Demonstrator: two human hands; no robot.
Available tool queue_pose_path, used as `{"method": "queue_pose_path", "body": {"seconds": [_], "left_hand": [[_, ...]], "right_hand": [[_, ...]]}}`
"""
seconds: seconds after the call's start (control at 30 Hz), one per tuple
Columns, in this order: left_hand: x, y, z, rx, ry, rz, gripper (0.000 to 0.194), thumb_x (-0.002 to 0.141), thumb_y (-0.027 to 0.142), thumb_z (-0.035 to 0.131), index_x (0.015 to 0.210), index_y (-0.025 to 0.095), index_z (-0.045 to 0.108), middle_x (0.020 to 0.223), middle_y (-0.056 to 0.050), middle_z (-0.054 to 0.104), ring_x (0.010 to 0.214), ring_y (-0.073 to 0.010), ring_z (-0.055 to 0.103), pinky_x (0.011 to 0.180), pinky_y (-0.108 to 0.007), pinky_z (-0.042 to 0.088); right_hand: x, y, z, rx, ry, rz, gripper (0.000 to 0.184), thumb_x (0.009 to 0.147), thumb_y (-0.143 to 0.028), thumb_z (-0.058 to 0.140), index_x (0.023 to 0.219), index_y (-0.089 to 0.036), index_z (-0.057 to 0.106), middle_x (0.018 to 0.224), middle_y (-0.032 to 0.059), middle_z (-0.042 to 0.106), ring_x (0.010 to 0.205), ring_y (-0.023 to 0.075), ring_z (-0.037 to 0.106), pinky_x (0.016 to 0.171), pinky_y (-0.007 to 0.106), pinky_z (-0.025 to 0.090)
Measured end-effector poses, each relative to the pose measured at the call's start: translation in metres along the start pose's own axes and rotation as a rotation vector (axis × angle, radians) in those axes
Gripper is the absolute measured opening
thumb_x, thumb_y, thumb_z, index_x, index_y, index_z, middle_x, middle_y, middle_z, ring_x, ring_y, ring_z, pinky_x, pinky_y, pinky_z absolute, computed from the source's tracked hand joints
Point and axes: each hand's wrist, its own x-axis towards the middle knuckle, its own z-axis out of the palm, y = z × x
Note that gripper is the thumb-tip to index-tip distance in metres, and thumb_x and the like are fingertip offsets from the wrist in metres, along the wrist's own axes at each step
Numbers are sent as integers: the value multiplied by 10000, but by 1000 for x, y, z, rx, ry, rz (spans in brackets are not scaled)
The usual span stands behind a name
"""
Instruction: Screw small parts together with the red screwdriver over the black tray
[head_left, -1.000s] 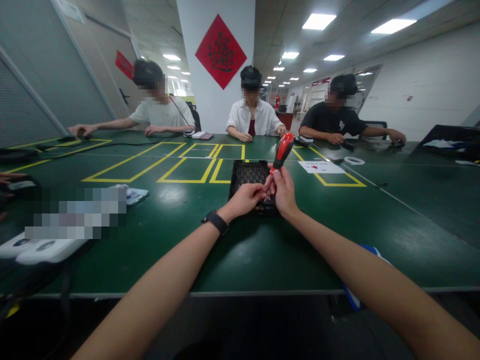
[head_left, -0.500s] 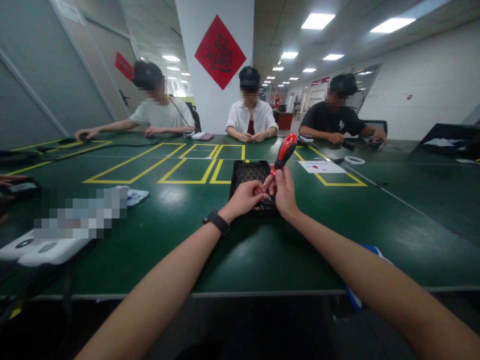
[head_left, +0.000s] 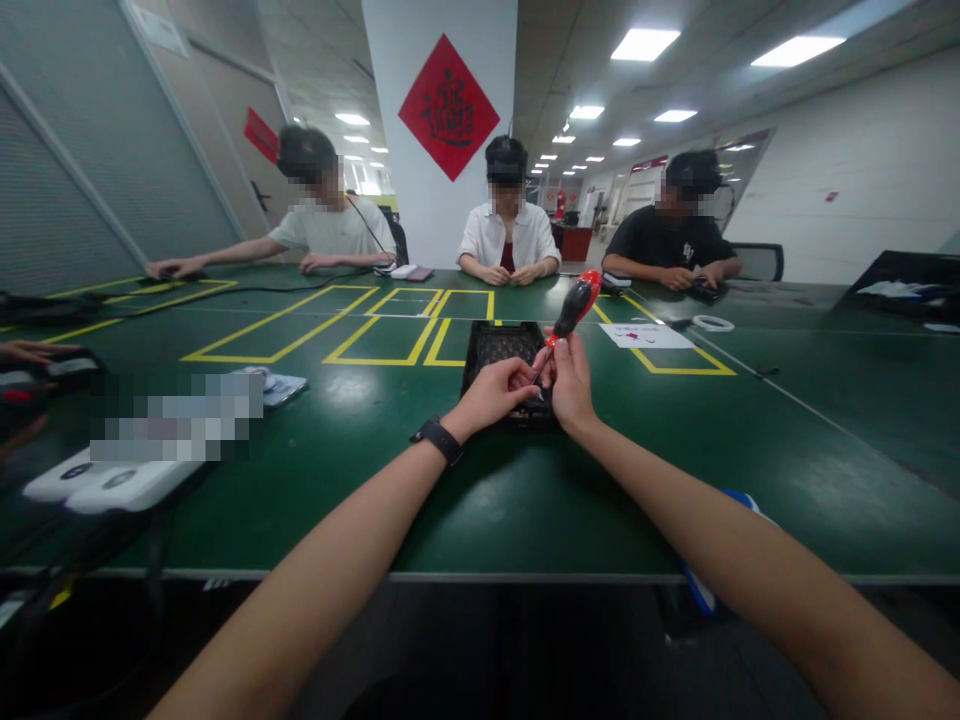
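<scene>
A screwdriver [head_left: 576,303] with a red and black handle leans up and to the right, its thin shaft pointing down to the left. My right hand [head_left: 571,385] is closed round it just below the handle. Beside the shaft, my left hand [head_left: 495,392] is pinched, thumb and fingers together; a small shiny tip shows by them, and what they grip I cannot make out. Both hands are over a black open case [head_left: 480,345] with a dark textured inside, lying on the green table [head_left: 360,480]. My fingers hide part of its near side.
White devices [head_left: 112,485] with a blurred patch stand at the left, near cables. Yellow tape outlines [head_left: 300,340] mark the table. A printed sheet [head_left: 649,336] and a white tape ring [head_left: 712,323] lie right of the case. Several people sit round the table.
The screwdriver handle has tipped slightly further right. My hands stay over the case. The view has shifted a little, and the person at the far right has drawn their hands together.
</scene>
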Motion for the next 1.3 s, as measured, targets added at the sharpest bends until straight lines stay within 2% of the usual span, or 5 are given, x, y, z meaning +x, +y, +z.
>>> {"method": "queue_pose_path", "body": {"seconds": [0.27,0.4,0.57,0.9,1.3], "left_hand": [[0,0,0,69,-25,11,195,742,316,601,734,131,538,641,18,530,580,-88,472,553,-204,379],[1,-2,-1,128,-26,13,149,770,272,558,760,123,566,657,9,561,589,-95,485,569,-209,374],[2,-1,-3,144,-49,23,164,817,233,486,799,134,616,733,-18,628,663,-112,544,652,-227,406],[1,0,-1,32,2,-58,231,713,347,633,770,131,573,669,-2,584,592,-98,504,570,-213,409],[2,-5,-1,185,-52,24,175,791,262,522,788,110,609,654,0,577,604,-102,483,587,-210,366]], "right_hand": [[-1,-2,1,20,-35,5,359,879,-497,340,1041,-200,461,595,-50,526,396,44,361,393,179,273],[1,1,0,73,-60,36,367,899,-477,287,1036,-187,466,601,-36,551,391,45,364,391,180,276],[3,-1,0,68,-22,65,285,895,-414,351,1039,-196,464,616,-41,551,404,45,373,394,178,281],[1,-7,3,37,-20,40,280,883,-438,381,1028,-210,456,589,-55,525,395,43,359,390,183,254],[3,3,-1,46,-99,45,374,869,-506,357,1042,-200,483,627,-32,559,412,50,354,407,191,277]]}}
